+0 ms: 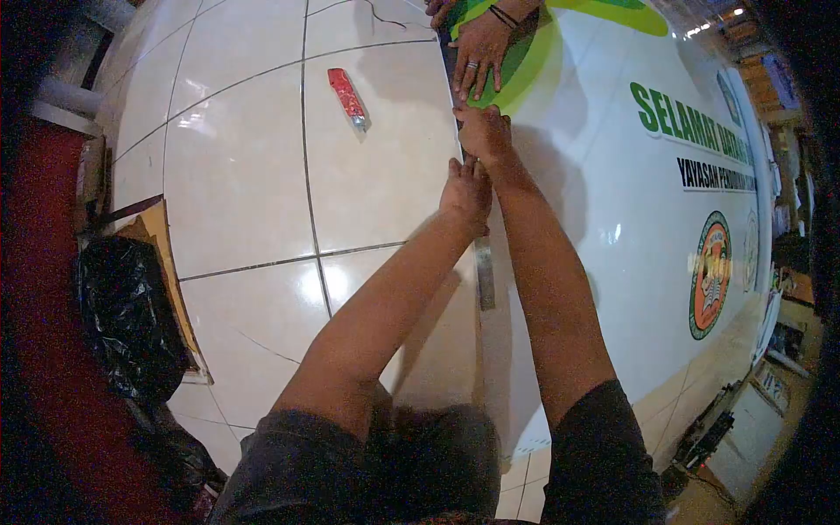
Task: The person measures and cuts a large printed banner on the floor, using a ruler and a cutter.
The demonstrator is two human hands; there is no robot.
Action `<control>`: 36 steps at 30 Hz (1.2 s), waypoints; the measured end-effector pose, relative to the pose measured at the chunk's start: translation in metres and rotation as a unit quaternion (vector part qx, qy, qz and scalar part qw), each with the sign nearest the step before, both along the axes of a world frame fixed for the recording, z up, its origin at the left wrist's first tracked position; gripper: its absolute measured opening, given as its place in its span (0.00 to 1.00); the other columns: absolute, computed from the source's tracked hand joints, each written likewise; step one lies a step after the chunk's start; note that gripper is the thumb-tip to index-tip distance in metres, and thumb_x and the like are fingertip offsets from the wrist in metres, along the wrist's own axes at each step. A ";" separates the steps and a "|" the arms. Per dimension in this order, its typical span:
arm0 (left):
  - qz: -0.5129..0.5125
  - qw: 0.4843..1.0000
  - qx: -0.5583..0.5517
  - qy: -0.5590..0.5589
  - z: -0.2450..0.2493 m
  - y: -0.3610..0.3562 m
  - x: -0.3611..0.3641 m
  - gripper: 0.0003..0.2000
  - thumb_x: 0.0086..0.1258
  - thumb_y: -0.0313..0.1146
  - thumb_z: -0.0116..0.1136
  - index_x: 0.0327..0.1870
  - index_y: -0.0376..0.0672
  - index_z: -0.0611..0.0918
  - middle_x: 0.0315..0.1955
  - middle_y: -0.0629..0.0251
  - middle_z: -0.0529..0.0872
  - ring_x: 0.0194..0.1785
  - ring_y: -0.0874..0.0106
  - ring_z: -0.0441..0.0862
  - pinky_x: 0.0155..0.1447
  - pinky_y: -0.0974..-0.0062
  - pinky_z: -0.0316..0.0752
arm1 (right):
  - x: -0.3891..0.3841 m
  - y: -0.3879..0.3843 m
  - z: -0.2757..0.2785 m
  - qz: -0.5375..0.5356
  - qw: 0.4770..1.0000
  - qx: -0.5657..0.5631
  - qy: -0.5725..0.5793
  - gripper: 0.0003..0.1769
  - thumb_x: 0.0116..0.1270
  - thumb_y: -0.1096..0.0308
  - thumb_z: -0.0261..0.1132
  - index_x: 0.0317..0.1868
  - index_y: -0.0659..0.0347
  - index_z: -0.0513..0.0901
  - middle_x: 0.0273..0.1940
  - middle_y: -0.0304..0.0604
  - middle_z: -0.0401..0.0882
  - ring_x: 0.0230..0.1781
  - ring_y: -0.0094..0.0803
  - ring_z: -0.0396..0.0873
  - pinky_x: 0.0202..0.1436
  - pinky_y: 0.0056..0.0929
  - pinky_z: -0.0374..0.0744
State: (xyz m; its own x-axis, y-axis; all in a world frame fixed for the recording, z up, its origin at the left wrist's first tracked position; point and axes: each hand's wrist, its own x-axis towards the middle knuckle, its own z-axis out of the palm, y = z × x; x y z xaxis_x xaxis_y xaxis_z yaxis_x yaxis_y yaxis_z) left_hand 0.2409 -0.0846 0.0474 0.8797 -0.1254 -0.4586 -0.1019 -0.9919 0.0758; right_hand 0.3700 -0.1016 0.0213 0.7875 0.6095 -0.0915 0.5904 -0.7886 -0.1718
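A large printed banner [604, 227] with green shapes, lettering and a round logo lies on the tiled floor. Along its left edge runs a metal ruler [486, 280]. My left hand [468, 194] presses down on the ruler, fingers apart and pointing away from me. Just beyond it, my right hand [485, 133] is closed at the banner's edge; whatever it grips is hidden. A co-worker's hand [480, 54] with a ring lies flat on the far part of the edge, and part of their other hand [440, 10] shows beside it.
A red cutter [346, 94] lies on the tiles left of the banner. A black plastic bag [131, 315] rests by a brown board [166, 254] at the left. Dark objects [704, 437] stand at the lower right, past the banner.
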 end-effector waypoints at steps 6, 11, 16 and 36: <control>0.008 1.000 -0.025 -0.006 -0.002 -0.001 -0.004 0.54 0.52 0.61 0.73 0.76 0.39 0.62 0.76 0.51 0.60 0.80 0.51 0.50 0.79 0.44 0.48 | -0.009 0.001 -0.007 0.010 0.993 0.076 -0.090 0.15 0.61 0.60 0.63 0.45 0.55 0.87 0.39 0.52 0.86 0.44 0.53 0.83 0.48 0.51 0.81; 0.018 0.997 -0.034 -0.061 -0.007 0.003 -0.012 0.51 0.56 0.62 0.69 0.77 0.41 0.62 0.76 0.52 0.62 0.81 0.51 0.49 0.79 0.42 0.45 | -0.007 0.010 -0.006 -0.034 0.988 0.128 -0.079 0.15 0.61 0.60 0.63 0.45 0.54 0.89 0.42 0.46 0.88 0.43 0.51 0.82 0.48 0.52 0.81; 0.011 1.000 0.027 -0.011 -0.005 -0.007 -0.008 0.49 0.61 0.61 0.65 0.78 0.41 0.60 0.77 0.53 0.61 0.81 0.51 0.49 0.80 0.41 0.40 | -0.014 0.014 -0.005 -0.047 0.986 0.126 -0.094 0.17 0.62 0.60 0.62 0.46 0.57 0.89 0.47 0.43 0.88 0.44 0.48 0.82 0.50 0.48 0.80; 0.006 0.997 0.073 0.019 -0.002 -0.014 -0.007 0.33 0.79 0.46 0.44 0.79 0.37 0.56 0.78 0.49 0.57 0.81 0.48 0.49 0.81 0.41 0.36 | -0.019 0.006 -0.012 -0.043 0.985 0.149 -0.079 0.21 0.61 0.64 0.62 0.55 0.54 0.87 0.59 0.30 0.83 0.51 0.43 0.76 0.58 0.45 0.76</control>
State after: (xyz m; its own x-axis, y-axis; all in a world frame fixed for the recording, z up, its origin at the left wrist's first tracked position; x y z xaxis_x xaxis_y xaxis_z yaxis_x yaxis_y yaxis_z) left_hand 0.2335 -0.0982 0.0456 0.8626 -0.0447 -0.5040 -0.0902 -0.9937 -0.0662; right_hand 0.3506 -0.0951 0.0095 0.8278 0.5206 0.2091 0.5610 -0.7659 -0.3143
